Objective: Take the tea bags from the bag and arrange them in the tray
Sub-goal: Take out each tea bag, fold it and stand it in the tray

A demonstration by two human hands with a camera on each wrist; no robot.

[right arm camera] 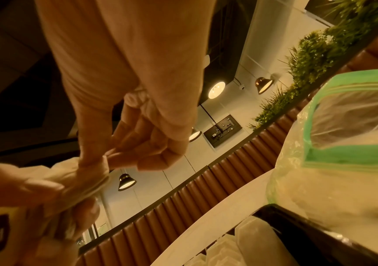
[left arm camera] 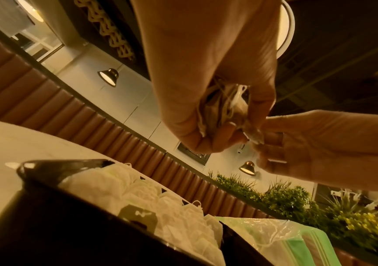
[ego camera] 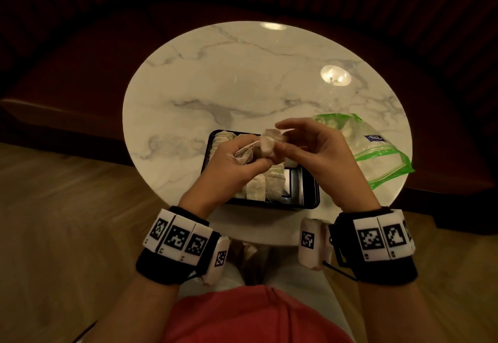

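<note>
Red shirt (ego camera: 250,321) at bottom edge, wrist bands (ego camera: 183,240) above it. Round marble table (ego camera: 242,86) holds a black tray (ego camera: 310,197) part filled with rows of tea bags (ego camera: 269,183); a clear green-edged bag (ego camera: 377,148) lies just right of the tray, touching its corner. Over the tray, left hand (ego camera: 231,162) grips a bunch of tea bags (left arm camera: 224,106) with strings, fingers curled round them. Right hand (ego camera: 315,148) pinches one tea bag (ego camera: 269,140) off that bunch between thumb and fingertips.
</note>
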